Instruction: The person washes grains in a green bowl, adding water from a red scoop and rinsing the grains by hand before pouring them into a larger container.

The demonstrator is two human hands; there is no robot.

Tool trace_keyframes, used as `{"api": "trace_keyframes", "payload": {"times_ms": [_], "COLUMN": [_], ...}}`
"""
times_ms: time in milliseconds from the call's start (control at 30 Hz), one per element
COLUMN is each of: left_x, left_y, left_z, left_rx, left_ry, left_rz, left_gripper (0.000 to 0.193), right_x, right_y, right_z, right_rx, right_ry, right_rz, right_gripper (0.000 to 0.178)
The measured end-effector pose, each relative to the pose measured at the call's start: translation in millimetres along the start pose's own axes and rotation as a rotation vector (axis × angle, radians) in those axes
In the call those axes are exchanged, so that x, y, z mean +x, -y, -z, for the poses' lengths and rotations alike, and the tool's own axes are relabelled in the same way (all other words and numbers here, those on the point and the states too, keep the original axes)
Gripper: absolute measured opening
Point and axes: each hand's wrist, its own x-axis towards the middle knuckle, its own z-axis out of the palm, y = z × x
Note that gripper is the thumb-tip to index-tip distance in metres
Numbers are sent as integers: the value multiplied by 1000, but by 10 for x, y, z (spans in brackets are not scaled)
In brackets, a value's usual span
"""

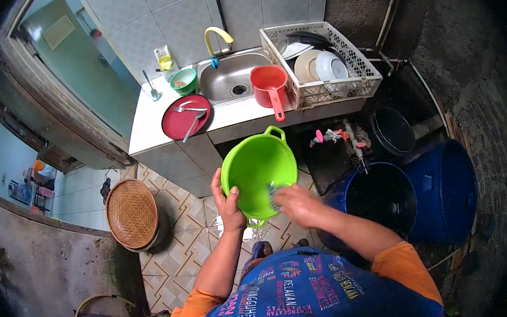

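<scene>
A lime-green plastic basin (252,161) with loop handles is tilted in front of my body, its inside facing me. My left hand (230,205) grips its left rim, thumb over the edge and fingers round the outside. Inside the lower right of the basin, my right hand (297,204) presses a greyish scrubbing pad (274,196) against the wall; the hand is slightly blurred. Beyond the basin, a red dipper (269,83) stands at the right edge of the steel sink (206,89), its handle pointing toward me.
On the counter's left are a maroon plate (173,126) with cutlery and a green bowl (185,87). A white crate (320,95) of dishes stands at right. Below sit blue barrels (444,197) near a pink-handled tap (330,136). A woven tray (131,213) covers a container on the wet floor.
</scene>
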Motion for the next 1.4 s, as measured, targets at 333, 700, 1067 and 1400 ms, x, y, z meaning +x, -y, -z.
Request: {"api": "trace_keyframes", "payload": {"times_ms": [333,700,1067,1400], "left_x": [-426,-263,-206,-227], "left_y": [282,212,331,314], "left_z": [-180,-116,-81,-100], "left_rx": [-128,-197,-84,-117], "left_ry": [69,51,72,73], "left_rz": [369,251,216,251], "left_gripper": [57,62,62,62], "right_x": [532,545,584,502], "right_y": [-256,-345,-261,-268], "right_z": [204,-172,-134,-244], "right_rx": [-284,-488,-317,-107], "right_ry": [-450,-257,-142,-218], "right_rz": [-220,-250,-286,-248], "right_gripper": [37,8,17,27]}}
